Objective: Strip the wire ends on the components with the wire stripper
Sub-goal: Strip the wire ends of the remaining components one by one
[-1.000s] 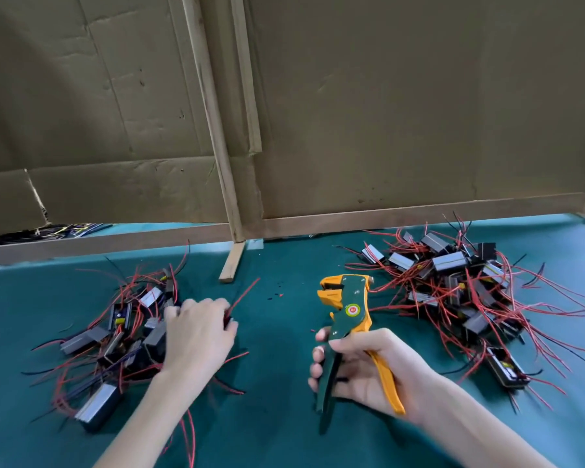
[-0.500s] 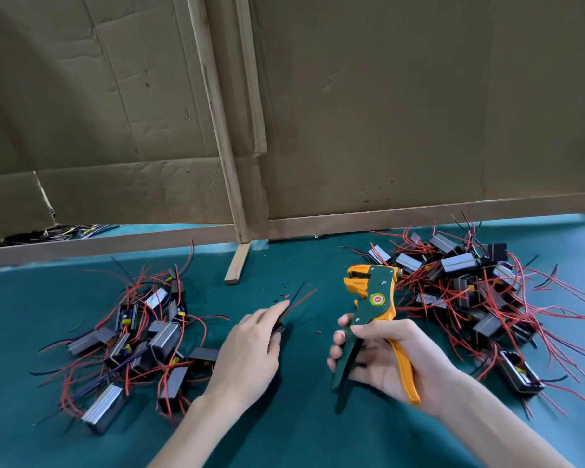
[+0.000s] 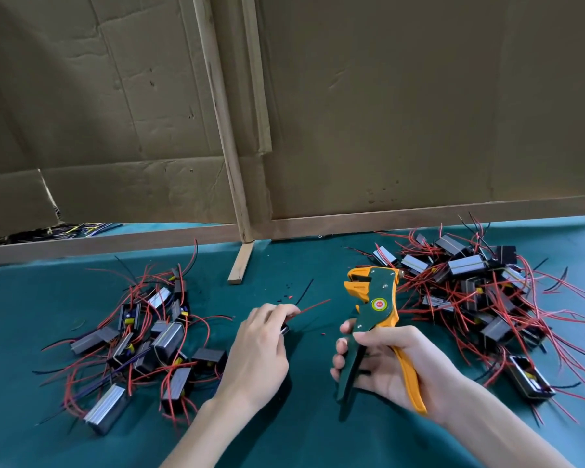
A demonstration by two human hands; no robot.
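Note:
My right hand [image 3: 385,363] grips the handles of a green and orange wire stripper [image 3: 375,309], its jaws pointing up and away from me. My left hand [image 3: 260,346] holds a small black component, mostly hidden under the fingers. A red wire [image 3: 313,305] and a black wire [image 3: 304,292] stick out from that hand toward the stripper's jaws, a short gap short of them. One pile of black components with red and black wires [image 3: 142,339] lies to the left; another such pile [image 3: 480,298] lies to the right.
The work surface is a green mat [image 3: 301,427]. A cardboard partition on a wooden frame [image 3: 352,130] stands along the back, with a short wooden foot [image 3: 239,263] jutting onto the mat. Tiny scraps of insulation [image 3: 287,292] lie near the centre.
My left hand left the left pile and moved right to the centre, carrying a component with its wires. The view shifted so the stripper and right hand sit slightly further right.

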